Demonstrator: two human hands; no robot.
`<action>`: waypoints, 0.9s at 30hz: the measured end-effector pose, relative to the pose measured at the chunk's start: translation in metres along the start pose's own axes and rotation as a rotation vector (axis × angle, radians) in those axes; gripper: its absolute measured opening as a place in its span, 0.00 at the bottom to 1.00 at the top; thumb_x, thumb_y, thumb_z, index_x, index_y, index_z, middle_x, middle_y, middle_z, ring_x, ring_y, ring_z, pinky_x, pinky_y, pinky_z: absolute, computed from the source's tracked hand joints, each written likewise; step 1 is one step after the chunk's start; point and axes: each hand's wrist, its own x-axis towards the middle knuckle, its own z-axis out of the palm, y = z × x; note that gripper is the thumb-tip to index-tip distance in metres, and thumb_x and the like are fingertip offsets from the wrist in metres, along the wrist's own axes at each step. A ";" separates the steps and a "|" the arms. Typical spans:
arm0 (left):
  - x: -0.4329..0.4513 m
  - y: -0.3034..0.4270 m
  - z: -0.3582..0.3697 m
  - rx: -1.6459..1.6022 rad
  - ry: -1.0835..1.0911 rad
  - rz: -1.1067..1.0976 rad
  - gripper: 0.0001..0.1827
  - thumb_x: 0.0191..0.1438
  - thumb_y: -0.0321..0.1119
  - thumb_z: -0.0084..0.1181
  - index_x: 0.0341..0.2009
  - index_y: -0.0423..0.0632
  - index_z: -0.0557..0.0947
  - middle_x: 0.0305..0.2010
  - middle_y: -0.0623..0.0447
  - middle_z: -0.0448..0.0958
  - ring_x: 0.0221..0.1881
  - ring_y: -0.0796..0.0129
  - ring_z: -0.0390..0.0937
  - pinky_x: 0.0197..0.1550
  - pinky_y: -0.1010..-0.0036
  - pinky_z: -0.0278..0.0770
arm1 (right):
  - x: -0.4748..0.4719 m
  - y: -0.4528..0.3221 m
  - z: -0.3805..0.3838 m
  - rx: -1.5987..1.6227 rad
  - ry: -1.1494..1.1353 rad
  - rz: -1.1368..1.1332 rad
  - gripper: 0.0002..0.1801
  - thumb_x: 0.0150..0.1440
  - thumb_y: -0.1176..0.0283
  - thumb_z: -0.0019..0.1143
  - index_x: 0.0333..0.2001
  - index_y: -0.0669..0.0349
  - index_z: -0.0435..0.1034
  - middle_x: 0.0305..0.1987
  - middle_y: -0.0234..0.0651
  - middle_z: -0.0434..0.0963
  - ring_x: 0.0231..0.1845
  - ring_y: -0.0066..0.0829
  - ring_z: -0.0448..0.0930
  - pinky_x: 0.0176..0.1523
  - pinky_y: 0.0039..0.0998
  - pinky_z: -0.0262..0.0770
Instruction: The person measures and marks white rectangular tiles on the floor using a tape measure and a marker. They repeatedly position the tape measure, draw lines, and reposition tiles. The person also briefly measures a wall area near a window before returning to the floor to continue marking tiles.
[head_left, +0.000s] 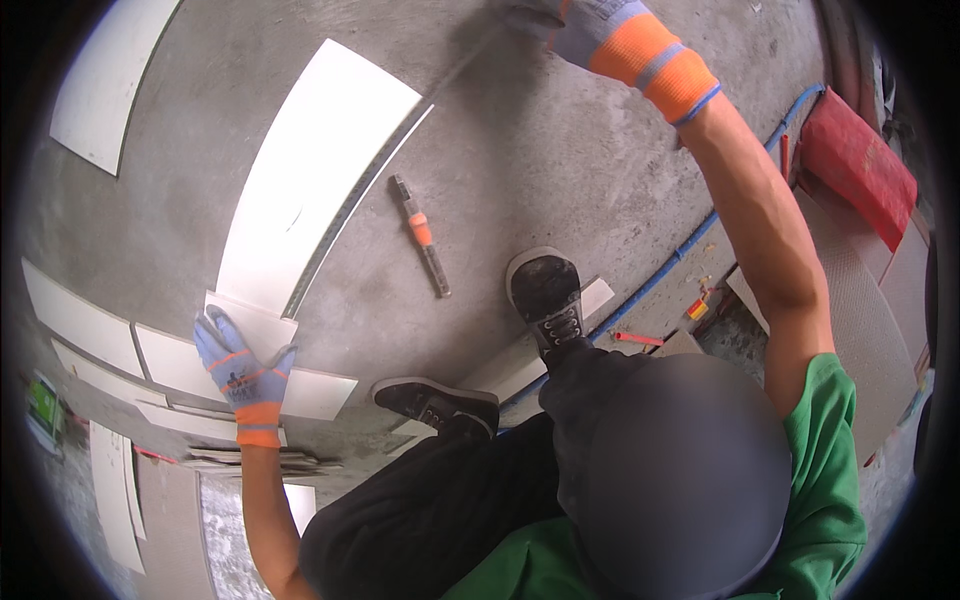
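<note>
My left hand (246, 367), in a blue-grey and orange work glove, rests with spread fingers on a small white tile piece (251, 322) at the lower end of a long white tile (315, 172). A thin dark metal strip (360, 191), which looks like a straightedge or rail, runs along the long tile's right edge and on up toward the top. My right hand (600, 30), gloved alike, is at the top edge, near the far end of that strip; its fingers are dark, partly cut off, and their hold is unclear. A marker-like tool with an orange band (421, 229) lies on the concrete right of the strip.
Cut white tiles (82, 319) lie in rows at the left, with thin strips (255, 461) stacked below. Another tile (112, 82) is at the upper left. A blue hose (679, 255) crosses behind my shoes (546, 289). A red bag-like object (859, 165) and tiles (862, 322) are at the right.
</note>
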 end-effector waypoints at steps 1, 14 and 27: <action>0.000 0.001 -0.001 0.009 -0.030 -0.015 0.70 0.32 0.50 0.77 0.72 0.38 0.47 0.73 0.30 0.48 0.73 0.35 0.48 0.74 0.52 0.48 | -0.004 0.005 -0.003 0.004 0.022 -0.019 0.10 0.57 0.72 0.52 0.42 0.56 0.75 0.43 0.44 0.77 0.44 0.47 0.80 0.48 0.40 0.76; 0.010 0.013 -0.019 -0.037 -0.177 -0.137 0.67 0.34 0.53 0.77 0.71 0.38 0.51 0.71 0.32 0.51 0.73 0.38 0.48 0.71 0.47 0.49 | -0.061 -0.139 0.094 0.082 -0.374 0.332 0.19 0.51 0.55 0.65 0.39 0.57 0.73 0.34 0.42 0.82 0.36 0.48 0.82 0.43 0.42 0.77; 0.014 0.014 -0.026 -0.065 -0.347 -0.142 0.67 0.39 0.62 0.70 0.73 0.43 0.47 0.76 0.36 0.43 0.76 0.38 0.40 0.71 0.39 0.44 | 0.030 -0.198 -0.011 0.382 -0.486 -0.271 0.23 0.60 0.75 0.51 0.60 0.64 0.63 0.38 0.51 0.80 0.36 0.48 0.83 0.41 0.39 0.79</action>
